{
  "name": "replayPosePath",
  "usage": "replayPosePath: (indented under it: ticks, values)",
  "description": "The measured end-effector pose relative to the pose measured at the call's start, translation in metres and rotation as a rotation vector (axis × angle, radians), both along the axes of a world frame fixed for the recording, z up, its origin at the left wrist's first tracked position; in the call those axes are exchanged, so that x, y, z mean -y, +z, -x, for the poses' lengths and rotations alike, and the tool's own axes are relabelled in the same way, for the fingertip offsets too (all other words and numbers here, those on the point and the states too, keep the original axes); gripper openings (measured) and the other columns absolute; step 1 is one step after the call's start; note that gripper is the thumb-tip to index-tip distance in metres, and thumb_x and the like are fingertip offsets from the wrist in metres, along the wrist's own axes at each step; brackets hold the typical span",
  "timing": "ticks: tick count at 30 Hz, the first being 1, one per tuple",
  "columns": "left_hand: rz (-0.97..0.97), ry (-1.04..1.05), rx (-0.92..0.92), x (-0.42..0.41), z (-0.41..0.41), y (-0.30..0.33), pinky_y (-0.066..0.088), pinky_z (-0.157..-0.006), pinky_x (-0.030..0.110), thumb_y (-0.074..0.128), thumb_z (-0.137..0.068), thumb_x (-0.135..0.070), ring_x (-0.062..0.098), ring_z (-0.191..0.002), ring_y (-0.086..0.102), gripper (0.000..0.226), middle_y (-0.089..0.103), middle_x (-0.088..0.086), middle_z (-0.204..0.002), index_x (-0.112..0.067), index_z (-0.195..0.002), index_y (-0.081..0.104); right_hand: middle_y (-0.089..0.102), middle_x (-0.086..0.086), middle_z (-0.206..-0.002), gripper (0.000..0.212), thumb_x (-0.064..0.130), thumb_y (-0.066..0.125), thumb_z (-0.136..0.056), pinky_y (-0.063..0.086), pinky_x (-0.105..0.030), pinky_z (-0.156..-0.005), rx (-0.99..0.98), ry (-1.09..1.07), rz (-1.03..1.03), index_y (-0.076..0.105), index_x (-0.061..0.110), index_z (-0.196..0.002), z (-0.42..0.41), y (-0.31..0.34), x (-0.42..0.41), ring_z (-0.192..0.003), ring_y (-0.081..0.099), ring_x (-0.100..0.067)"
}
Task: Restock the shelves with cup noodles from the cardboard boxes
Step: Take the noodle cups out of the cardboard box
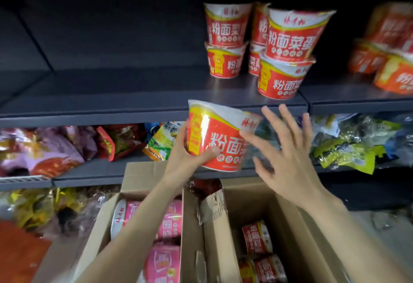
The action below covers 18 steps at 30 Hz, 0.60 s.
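The left hand [190, 148] has a red cup of noodles [219, 139] in its grip, thumb across the front of the label and fingers curled round the far side, tilting the cup so its lid leans to the left. It is held up in front of the edge of the upper shelf [134, 112], below the shelf board and above the boxes. The right hand [283, 148] hovers just beside the cup, fingers spread and straight, holding nothing; whether the fingertips touch the wrapping I cannot tell, since the hand is blurred.

On the upper shelf stand red cups [288, 52] stacked two high, a nearer stack and others behind, with more blurred ones [391, 48] at the far right. The shelf's left half is bare dark metal.

The lower shelf carries packet snacks [44, 148] on the left and green bags [348, 148] on the right.

Below, two open cardboard boxes sit side by side: the left box [105, 226] holds pink cups [165, 226], the right box [288, 226] holds red cups lying on their sides [257, 238]
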<state>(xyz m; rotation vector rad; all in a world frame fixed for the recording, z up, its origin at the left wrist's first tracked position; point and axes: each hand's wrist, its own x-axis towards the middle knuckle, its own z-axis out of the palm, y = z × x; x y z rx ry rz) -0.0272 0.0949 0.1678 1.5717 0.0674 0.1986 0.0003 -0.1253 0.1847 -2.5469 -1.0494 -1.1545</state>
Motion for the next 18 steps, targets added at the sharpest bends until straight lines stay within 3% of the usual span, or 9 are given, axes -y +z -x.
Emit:
replayPosePath:
  ticks: [2, 4, 6, 9, 13, 16, 18]
  values:
    - [-0.004, 0.119, 0.07, -0.001, -0.009, 0.018, 0.052, -0.09, 0.028, 0.082, -0.042, -0.057, 0.002, -0.104, 0.061, 0.113, 0.058, -0.007, -0.123, -0.032, -0.14, 0.032, 0.038, -0.004, -0.142, 0.047, 0.027, 0.057, -0.088, 0.026, -0.052, -0.111, -0.159, -0.015, -0.363, 0.046, 0.024, -0.133, -0.002, 0.009, -0.017, -0.136, 0.032, -0.024]
    - [0.005, 0.182, 0.152, 0.002, -0.025, 0.034, 0.051, -0.091, 0.025, 0.082, -0.051, -0.051, 0.0, -0.107, 0.059, 0.107, 0.055, -0.008, -0.128, -0.031, -0.142, 0.028, 0.05, 0.007, -0.131, 0.042, 0.028, 0.058, -0.093, 0.04, -0.035, -0.102, -0.495, 0.075, -0.683, 0.046, 0.024, -0.133, -0.009, 0.021, -0.038, -0.123, 0.046, -0.009]
    - [-0.008, 0.185, 0.243, 0.005, -0.049, 0.044, 0.051, -0.092, 0.026, 0.083, -0.053, -0.048, 0.002, -0.112, 0.057, 0.109, 0.051, -0.007, -0.132, -0.028, -0.144, 0.025, 0.055, 0.016, -0.122, 0.04, 0.029, 0.057, -0.094, 0.044, -0.022, -0.092, -0.846, 0.241, -0.943, 0.044, 0.029, -0.131, -0.024, 0.035, -0.056, -0.11, 0.052, 0.006]
    - [-0.112, 0.132, 0.302, 0.008, -0.092, 0.046, 0.048, -0.099, 0.036, 0.086, -0.053, -0.05, 0.005, -0.122, 0.05, 0.117, 0.042, -0.007, -0.138, -0.028, -0.145, 0.018, 0.056, 0.018, -0.119, 0.045, 0.024, 0.056, -0.094, 0.046, -0.017, -0.085, -1.04, 0.308, -1.161, 0.042, 0.025, -0.137, -0.062, 0.045, -0.068, -0.103, 0.053, 0.011]
    - [-0.29, 0.105, 0.211, 0.006, -0.148, 0.037, 0.045, -0.102, 0.039, 0.083, -0.042, -0.061, 0.01, -0.123, 0.047, 0.13, 0.04, -0.003, -0.138, -0.022, -0.143, 0.012, 0.05, 0.018, -0.118, 0.054, 0.019, 0.055, -0.095, 0.039, -0.013, -0.082, -1.064, 0.21, -1.082, 0.033, 0.026, -0.143, -0.113, 0.04, -0.074, -0.1, 0.049, 0.007]
    - [-0.498, 0.212, 0.121, 0.004, -0.181, 0.031, 0.043, -0.102, 0.044, 0.08, -0.043, -0.067, 0.019, -0.125, 0.047, 0.128, 0.045, 0.001, -0.137, -0.018, -0.144, 0.018, 0.049, 0.005, -0.134, 0.054, 0.039, 0.05, -0.096, 0.036, -0.033, -0.103, -0.918, -0.036, -0.799, 0.032, 0.023, -0.144, -0.156, 0.024, -0.073, -0.125, 0.044, -0.017]
    - [-0.7, 0.259, 0.041, 0.006, -0.197, 0.032, 0.038, -0.105, 0.046, 0.078, -0.055, -0.066, 0.027, -0.13, 0.039, 0.123, 0.038, 0.008, -0.14, -0.018, -0.149, 0.013, 0.043, -0.01, -0.142, 0.063, 0.049, 0.044, -0.095, 0.034, -0.046, -0.108, -0.864, -0.237, -0.635, 0.026, 0.023, -0.149, -0.179, 0.013, -0.072, -0.131, 0.038, -0.032]
